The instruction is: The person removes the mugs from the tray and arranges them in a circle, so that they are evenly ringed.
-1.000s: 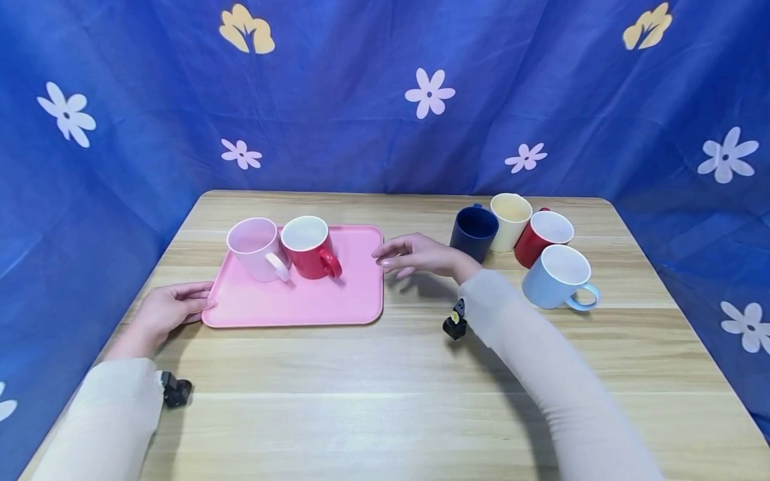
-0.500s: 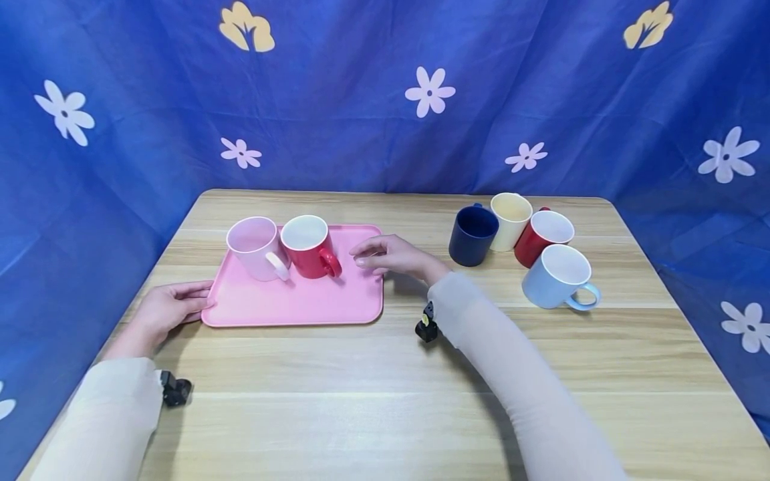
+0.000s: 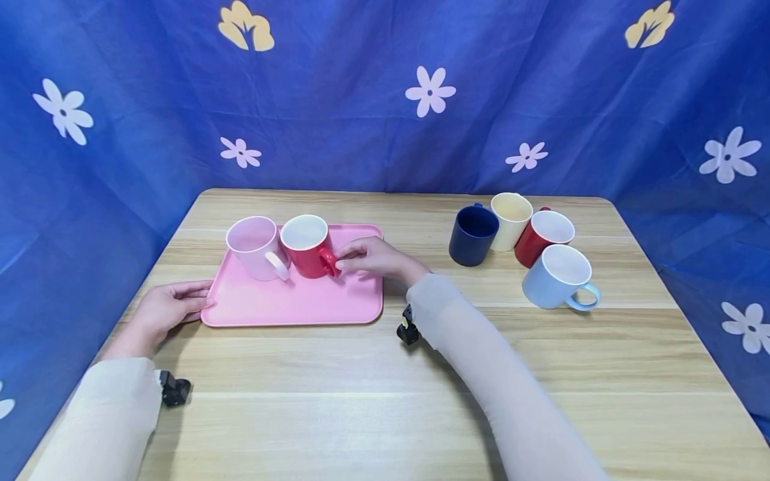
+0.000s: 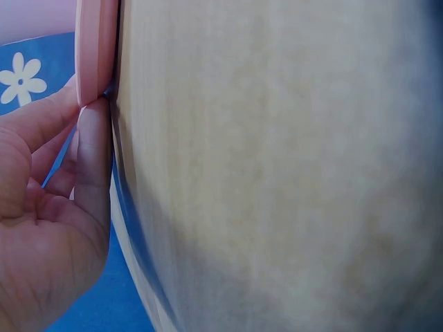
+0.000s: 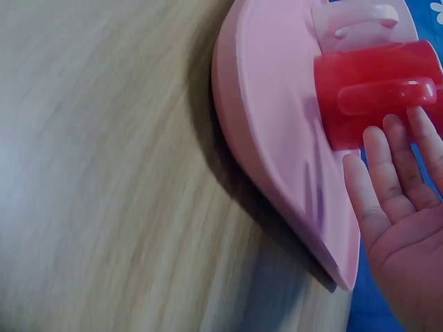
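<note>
red mug (image 3: 307, 247) upright on pink tray (image 3: 289, 304), touching pink mug (image 3: 254, 248) | right hand (image 3: 371, 257) fingers straight, loose, tips at red handle, no grip yet | left hand (image 3: 165, 310) flat fingers against tray's left rim | step: reaching for handle; next likely calls for fingers curling round it
</note>
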The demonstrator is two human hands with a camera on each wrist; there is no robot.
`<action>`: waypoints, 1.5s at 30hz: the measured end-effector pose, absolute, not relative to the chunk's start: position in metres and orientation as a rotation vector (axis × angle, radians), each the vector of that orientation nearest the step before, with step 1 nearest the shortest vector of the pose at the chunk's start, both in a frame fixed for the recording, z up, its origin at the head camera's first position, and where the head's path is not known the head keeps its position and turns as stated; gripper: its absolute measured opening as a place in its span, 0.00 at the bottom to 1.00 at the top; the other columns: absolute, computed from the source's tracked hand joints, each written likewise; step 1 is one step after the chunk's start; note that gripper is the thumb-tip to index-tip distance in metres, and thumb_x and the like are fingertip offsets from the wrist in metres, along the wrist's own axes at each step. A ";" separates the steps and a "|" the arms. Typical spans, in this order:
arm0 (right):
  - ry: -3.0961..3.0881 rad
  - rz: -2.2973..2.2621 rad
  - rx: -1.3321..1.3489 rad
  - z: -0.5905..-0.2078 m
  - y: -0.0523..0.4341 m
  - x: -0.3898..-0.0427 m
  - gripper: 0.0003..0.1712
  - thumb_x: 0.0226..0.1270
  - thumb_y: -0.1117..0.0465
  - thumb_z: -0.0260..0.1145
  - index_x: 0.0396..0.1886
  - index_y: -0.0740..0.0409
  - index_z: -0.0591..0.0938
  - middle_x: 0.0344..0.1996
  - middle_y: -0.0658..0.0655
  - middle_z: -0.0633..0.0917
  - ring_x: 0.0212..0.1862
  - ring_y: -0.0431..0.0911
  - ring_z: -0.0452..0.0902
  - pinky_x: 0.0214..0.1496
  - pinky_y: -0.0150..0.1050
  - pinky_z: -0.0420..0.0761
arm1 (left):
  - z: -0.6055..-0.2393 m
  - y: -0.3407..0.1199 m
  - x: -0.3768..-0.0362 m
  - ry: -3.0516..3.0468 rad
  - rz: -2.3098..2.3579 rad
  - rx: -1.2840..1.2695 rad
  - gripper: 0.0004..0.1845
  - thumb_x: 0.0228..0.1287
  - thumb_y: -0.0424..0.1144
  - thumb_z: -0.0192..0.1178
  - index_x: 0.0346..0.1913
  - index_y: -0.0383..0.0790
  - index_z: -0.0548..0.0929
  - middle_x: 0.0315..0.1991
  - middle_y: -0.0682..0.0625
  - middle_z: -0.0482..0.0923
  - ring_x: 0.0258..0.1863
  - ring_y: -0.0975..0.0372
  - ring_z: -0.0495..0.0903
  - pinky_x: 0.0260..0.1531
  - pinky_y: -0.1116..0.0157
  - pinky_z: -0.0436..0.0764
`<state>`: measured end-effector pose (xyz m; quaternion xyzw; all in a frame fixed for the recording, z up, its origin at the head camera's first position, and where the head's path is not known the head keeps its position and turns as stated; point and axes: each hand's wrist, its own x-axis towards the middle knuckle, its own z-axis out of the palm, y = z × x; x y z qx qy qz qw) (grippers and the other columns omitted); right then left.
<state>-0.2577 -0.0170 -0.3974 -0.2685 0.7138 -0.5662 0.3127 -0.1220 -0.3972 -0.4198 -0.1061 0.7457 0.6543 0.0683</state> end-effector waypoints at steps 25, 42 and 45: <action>1.979 -1.554 -0.729 -0.401 -0.046 -0.250 0.12 0.68 0.61 0.64 0.39 0.68 0.84 0.32 0.62 0.85 0.34 0.46 0.80 0.41 0.45 0.85 | -0.420 -0.399 -0.123 2.230 1.978 -0.322 0.16 0.59 0.25 0.64 0.38 0.54 0.88 0.36 0.62 0.83 0.33 0.70 0.83 0.34 0.72 0.84; 1.931 -1.674 -0.624 -0.406 -0.045 -0.247 0.13 0.64 0.64 0.67 0.41 0.71 0.85 0.27 0.62 0.86 0.32 0.50 0.82 0.40 0.46 0.86 | -0.418 -0.396 -0.122 2.259 1.937 -0.355 0.16 0.60 0.25 0.63 0.41 0.52 0.87 0.36 0.64 0.83 0.33 0.71 0.82 0.34 0.72 0.84; 1.924 -1.670 -0.633 -0.405 -0.043 -0.247 0.13 0.63 0.64 0.67 0.42 0.71 0.85 0.27 0.61 0.86 0.32 0.49 0.83 0.39 0.46 0.86 | -0.419 -0.397 -0.122 2.248 1.949 -0.351 0.17 0.60 0.25 0.63 0.40 0.54 0.88 0.35 0.63 0.83 0.33 0.71 0.82 0.34 0.72 0.84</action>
